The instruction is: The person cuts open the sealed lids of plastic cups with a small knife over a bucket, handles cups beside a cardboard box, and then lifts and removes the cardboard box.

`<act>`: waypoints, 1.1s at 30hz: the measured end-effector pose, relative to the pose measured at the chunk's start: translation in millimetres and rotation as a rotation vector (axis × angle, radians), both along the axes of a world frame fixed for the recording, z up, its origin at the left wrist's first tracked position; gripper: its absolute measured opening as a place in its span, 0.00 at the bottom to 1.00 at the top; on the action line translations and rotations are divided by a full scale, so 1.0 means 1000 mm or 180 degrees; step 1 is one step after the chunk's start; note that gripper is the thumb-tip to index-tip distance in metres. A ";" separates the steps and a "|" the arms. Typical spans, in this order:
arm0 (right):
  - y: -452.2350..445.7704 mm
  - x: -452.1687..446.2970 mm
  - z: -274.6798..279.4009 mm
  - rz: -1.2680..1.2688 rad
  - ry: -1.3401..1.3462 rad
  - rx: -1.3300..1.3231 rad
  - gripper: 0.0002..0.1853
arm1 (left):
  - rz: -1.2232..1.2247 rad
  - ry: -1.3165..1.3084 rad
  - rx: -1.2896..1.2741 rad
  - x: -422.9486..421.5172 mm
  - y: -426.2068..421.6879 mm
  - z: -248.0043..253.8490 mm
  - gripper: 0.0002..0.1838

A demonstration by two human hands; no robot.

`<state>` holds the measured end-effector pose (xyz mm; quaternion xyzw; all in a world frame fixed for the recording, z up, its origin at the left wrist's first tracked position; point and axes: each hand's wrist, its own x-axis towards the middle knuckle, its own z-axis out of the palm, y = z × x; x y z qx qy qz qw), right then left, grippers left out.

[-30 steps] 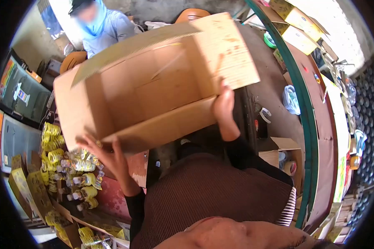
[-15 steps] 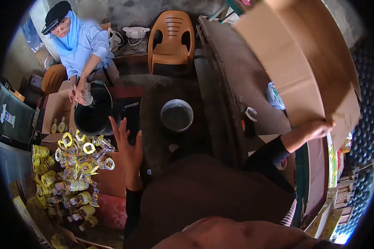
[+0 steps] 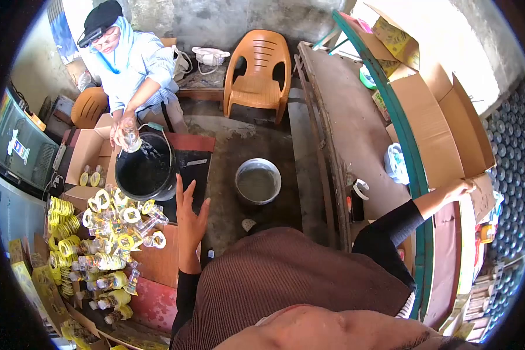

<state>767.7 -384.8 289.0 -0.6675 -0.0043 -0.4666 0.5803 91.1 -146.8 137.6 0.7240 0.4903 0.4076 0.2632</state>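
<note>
My right hand (image 3: 456,189), at the right, is closed on a flap of an open cardboard box (image 3: 429,131). The box sits tilted at the green-edged table (image 3: 417,169). Fingers spread, my left hand (image 3: 191,224) hovers with nothing in it, near the black bucket (image 3: 140,172) and to the right of a heap of clear plastic bottles with yellow ring-shaped parts (image 3: 119,224). Across from me, a co-worker's hands (image 3: 122,129) tip a clear plastic jar (image 3: 132,142) over the bucket, and water runs out of it.
An open carton (image 3: 87,154) with a few bottles stands left of the bucket. On the floor are a metal basin (image 3: 258,182) and an orange plastic chair (image 3: 258,76). A long brown bench (image 3: 356,111) runs along the right, with a white plastic bag (image 3: 395,163) on it.
The cardboard box has come down from its raised position toward the table, still in my right hand. The co-worker's jar has tipped further, and water now pours. My left hand stays spread.
</note>
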 end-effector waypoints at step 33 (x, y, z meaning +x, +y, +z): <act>0.287 -0.238 -0.083 0.2603 -0.1484 -0.0681 0.24 | 0.1045 0.0311 -0.0498 -0.081 -0.047 -0.107 0.27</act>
